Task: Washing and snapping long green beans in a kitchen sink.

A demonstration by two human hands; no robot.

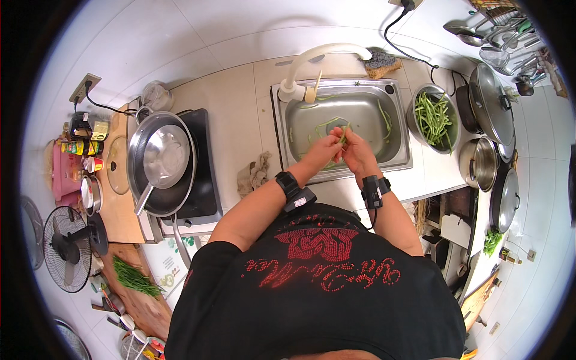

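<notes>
Both hands meet over the stainless steel sink [373,121]. Between the fingertips of my left hand [325,148] and my right hand [357,150] is a green bean [344,134], gripped from both sides. Below them, several loose beans and bits of green bean [385,118] lie in the basin, which seems to hold shallow water. The hands partly hide the drain [337,126]. To the right of the sink, a metal bowl [412,118] is heaped with green beans [433,118]. A cream faucet [300,67] arches above the sink's back left corner.
Left of the sink lies a crumpled cloth [254,175]. Further left, a wok [135,180] with a metal ladle [165,155] rests on a black cooktop [209,180]. Sponges [382,65] sit behind the sink. Lidded pans [492,108] and a steel pot [479,164] crowd the right side.
</notes>
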